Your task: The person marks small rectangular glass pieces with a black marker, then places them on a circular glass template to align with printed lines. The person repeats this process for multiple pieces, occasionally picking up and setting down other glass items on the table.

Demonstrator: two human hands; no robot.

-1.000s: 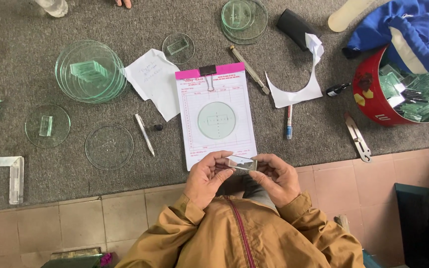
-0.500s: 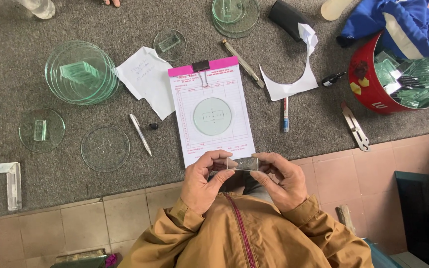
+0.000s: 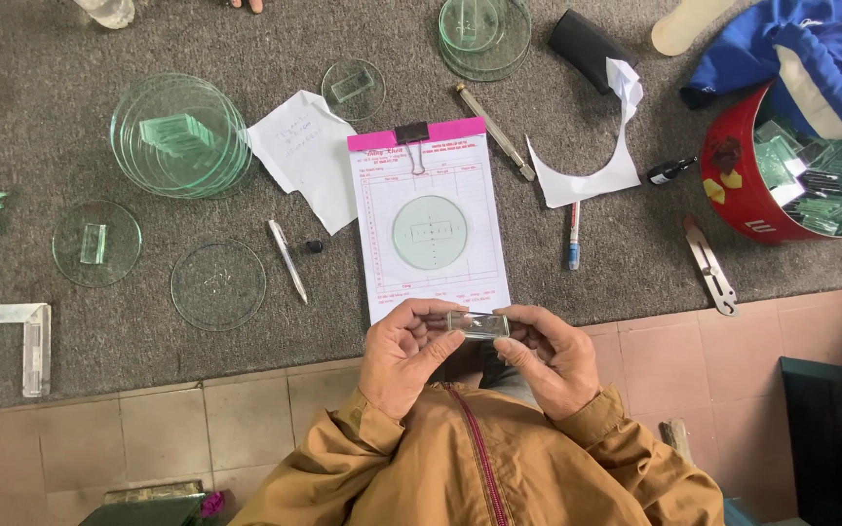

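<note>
Both hands are still pinching the small clear glass block (image 3: 478,324) between them: left hand (image 3: 404,353) gripping its left end with thumb and fingers, right hand (image 3: 550,356) gripping the right end. Compared with a second ago the block is sitting slightly lower and more level, just over the near edge of the clipboard (image 3: 428,224) (the work appears to be at the inspection stage). Beyond, the round glass disc (image 3: 428,232) is lying centred on the form, unmoved; the pen (image 3: 287,260) and stacked discs (image 3: 180,136) are resting farther left.
</note>
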